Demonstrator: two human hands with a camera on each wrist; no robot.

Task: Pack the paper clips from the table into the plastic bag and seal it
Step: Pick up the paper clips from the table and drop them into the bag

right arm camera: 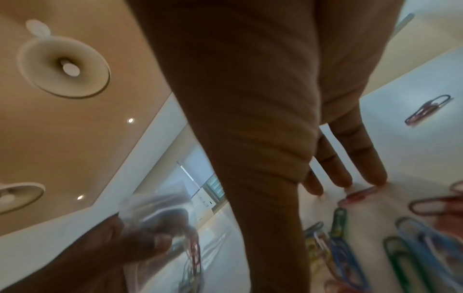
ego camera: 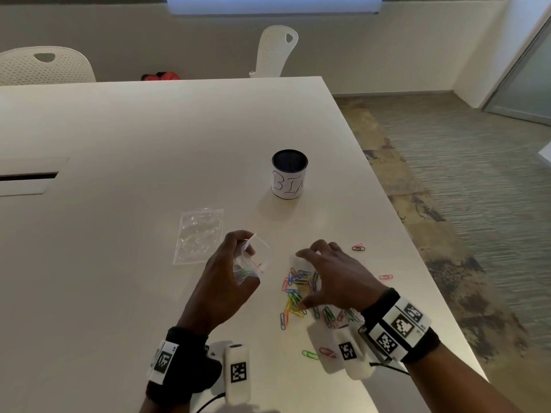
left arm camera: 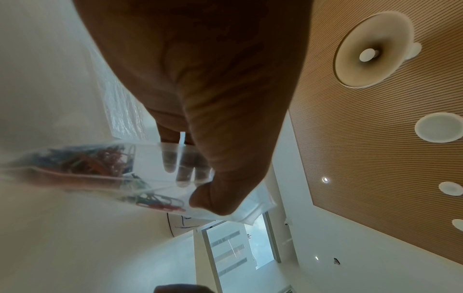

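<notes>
My left hand [ego camera: 243, 248] holds a small clear plastic bag [ego camera: 257, 260] above the table, thumb and fingers pinching it near its mouth. In the left wrist view the bag [left arm camera: 148, 168] has several coloured clips [left arm camera: 95, 162] inside. A pile of coloured paper clips [ego camera: 295, 293] lies on the white table [ego camera: 149, 129] just right of the bag. My right hand [ego camera: 311, 275] hovers over the pile with fingers spread, holding nothing. In the right wrist view its fingertips [right arm camera: 375, 176] reach the tabletop beside a red clip [right arm camera: 358, 195], with more clips [right arm camera: 411, 245] nearer the wrist.
A second, empty clear bag [ego camera: 199, 235] lies flat left of my left hand. A cup labelled BIN [ego camera: 289, 174] stands further back. Stray clips lie at the right [ego camera: 357, 248] [ego camera: 386, 276] and near my wrist [ego camera: 310, 354]. The table edge [ego camera: 417, 263] runs close on the right.
</notes>
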